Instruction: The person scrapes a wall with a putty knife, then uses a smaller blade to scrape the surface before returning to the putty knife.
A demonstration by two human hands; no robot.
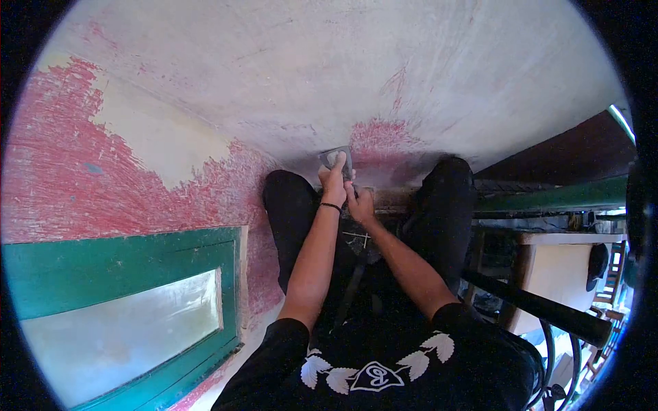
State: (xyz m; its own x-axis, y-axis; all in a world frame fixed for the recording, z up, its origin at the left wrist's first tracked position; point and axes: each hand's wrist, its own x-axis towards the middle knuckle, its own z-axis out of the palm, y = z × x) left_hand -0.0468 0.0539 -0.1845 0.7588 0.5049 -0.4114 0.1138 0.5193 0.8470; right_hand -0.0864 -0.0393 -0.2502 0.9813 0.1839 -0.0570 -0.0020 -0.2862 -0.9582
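Both forearms reach forward between the bent knees of the person, and the hands meet near the lower edge of the pale wall. The left hand, below a black wristband, holds a grey flat pad; its thumb lies straight on the face of it, and the other fingers are mostly hidden behind. The pad is just left of a red patch. The right hand is just beside the left wrist, its fingers curled; what they pinch, I cannot tell.
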